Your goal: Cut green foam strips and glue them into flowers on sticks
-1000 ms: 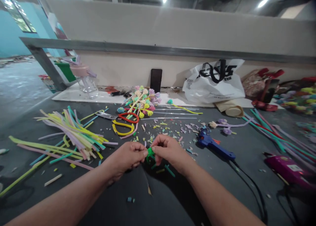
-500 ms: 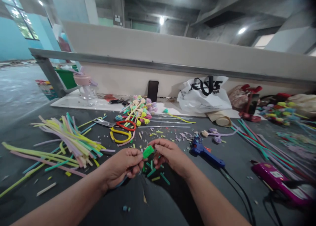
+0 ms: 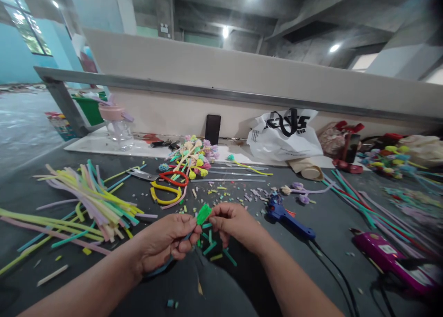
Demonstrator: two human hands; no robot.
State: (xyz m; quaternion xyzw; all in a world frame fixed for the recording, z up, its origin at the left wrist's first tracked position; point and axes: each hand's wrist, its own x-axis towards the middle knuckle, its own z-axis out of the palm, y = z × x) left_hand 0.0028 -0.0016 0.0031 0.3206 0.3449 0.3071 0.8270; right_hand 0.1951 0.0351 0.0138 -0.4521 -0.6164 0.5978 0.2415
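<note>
My left hand (image 3: pixel 178 236) pinches a bright green fuzzy pipe-cleaner piece (image 3: pixel 203 214) at its lower end. A bluish stem (image 3: pixel 161 269) trails back under the same hand. My right hand (image 3: pixel 233 224) is closed at the green piece's right side, thumb and index fingertips against its edge; the exact grip is partly hidden. Short green pipe-cleaner cuttings (image 3: pixel 209 248) lie on the dark table just beyond and below the hands. Scissors with red and yellow handles (image 3: pixel 166 193) rest behind my left hand. To the right of my right hand lies a blue glue gun (image 3: pixel 290 218).
Long pastel pipe cleaners (image 3: pixel 93 199) are heaped at left. Fuzzy flowers (image 3: pixel 194 155) lie at the back, near a phone (image 3: pixel 212 129), a bottle (image 3: pixel 117 128) and a white bag (image 3: pixel 282 137). A magenta corded tool (image 3: pixel 384 257) and its cable occupy the right.
The green piece has tipped more upright and shifted slightly left. My right fingers have come in against its side. The whole view has shifted slightly.
</note>
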